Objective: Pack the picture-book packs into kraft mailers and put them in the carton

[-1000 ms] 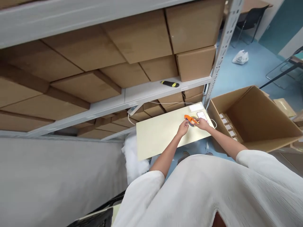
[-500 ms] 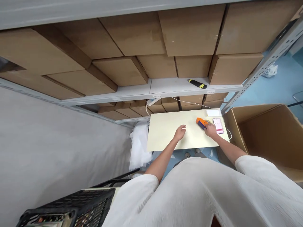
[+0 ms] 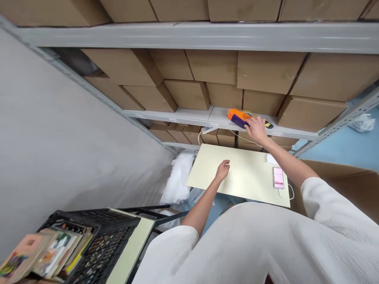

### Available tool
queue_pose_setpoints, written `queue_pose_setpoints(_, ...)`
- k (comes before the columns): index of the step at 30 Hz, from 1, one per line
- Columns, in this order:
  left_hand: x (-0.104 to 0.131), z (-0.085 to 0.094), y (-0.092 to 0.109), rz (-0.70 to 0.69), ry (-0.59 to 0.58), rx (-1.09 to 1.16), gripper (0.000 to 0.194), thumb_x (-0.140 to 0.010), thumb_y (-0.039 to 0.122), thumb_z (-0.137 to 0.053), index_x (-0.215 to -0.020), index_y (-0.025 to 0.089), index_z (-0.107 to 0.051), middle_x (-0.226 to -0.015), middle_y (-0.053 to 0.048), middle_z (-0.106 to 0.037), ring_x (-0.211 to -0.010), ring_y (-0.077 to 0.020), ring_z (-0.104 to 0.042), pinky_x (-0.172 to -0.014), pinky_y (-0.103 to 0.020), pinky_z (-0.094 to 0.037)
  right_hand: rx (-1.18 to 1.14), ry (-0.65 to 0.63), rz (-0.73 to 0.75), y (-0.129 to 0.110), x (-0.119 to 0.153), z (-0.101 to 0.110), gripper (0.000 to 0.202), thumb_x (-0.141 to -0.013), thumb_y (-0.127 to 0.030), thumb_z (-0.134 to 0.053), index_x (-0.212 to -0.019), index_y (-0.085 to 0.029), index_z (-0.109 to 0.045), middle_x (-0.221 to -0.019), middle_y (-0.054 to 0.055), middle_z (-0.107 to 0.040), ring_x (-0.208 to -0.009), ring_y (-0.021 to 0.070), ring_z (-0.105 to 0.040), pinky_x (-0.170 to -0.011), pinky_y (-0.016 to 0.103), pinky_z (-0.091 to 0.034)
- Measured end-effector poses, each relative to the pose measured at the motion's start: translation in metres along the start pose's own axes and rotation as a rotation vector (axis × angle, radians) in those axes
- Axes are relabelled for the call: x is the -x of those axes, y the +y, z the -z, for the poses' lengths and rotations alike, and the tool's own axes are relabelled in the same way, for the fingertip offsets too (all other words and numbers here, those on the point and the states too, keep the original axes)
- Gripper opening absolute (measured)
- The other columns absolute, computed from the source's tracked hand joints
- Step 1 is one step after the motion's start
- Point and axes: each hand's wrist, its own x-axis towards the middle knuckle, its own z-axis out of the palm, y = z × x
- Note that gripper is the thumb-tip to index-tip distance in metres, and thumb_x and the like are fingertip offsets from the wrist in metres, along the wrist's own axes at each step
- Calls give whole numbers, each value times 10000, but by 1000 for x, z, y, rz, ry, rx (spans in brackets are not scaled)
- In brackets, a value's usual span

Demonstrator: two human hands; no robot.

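An orange and purple tape dispenser is in my right hand, at the front of the middle shelf. My fingers close on its rear end, hiding part of it. Just behind that hand, a black and yellow tool, perhaps a box cutter, lies on the shelf, partly covered. Over the pale tabletop hovers my left hand, its fingers loosely curled with a gap to the thumb and nothing visible in them. A phone with a lit screen lies at the table's right end.
Cardboard boxes fill the grey rack ahead. A large open carton stands right of the table. At lower left, a black crate holds books. White wrapping material hangs left of the table.
My right hand has lifted the tape dispenser from above the table up to the middle shelf, beside the black and yellow tool. My left hand stays over the table. The view has shifted.
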Motion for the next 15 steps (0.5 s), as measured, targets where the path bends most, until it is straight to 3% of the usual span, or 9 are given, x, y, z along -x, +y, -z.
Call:
queue_pose_setpoints(3,6,8,-7,6,62,13,287,-909,129,-661,-1160,210,-774,-1313,-124,-803,-1210,-256,-774,-1145,-445,-586,0,3,18,9,-37,-13,503,-1132,-420,-407,-1452,-178,-709,-1325,230,-707,-1227,439,-459,-1068,615,-349)
queue_pose_setpoints(6,13,18,-13,7,133,43,283,-910,116,-640,-1145,203,-771,-1312,-130,-802,-1212,-248,-773,-1141,-431,-588,13,-21,26,19,-56,-28,496,-1127,-440,-438,-1444,-179,-716,-1308,240,-696,-1226,447,-455,-1073,644,-354)
queue_pose_setpoints(15,36,22,-33,50,286,100,254,-887,144,-666,-1108,213,-772,-1206,-104,-821,-1058,-218,-795,-1067,-411,-627,-35,39,51,27,-69,-50,517,-1107,-425,-442,-1484,-152,-668,-1374,264,-648,-1272,471,-435,-1086,697,-339)
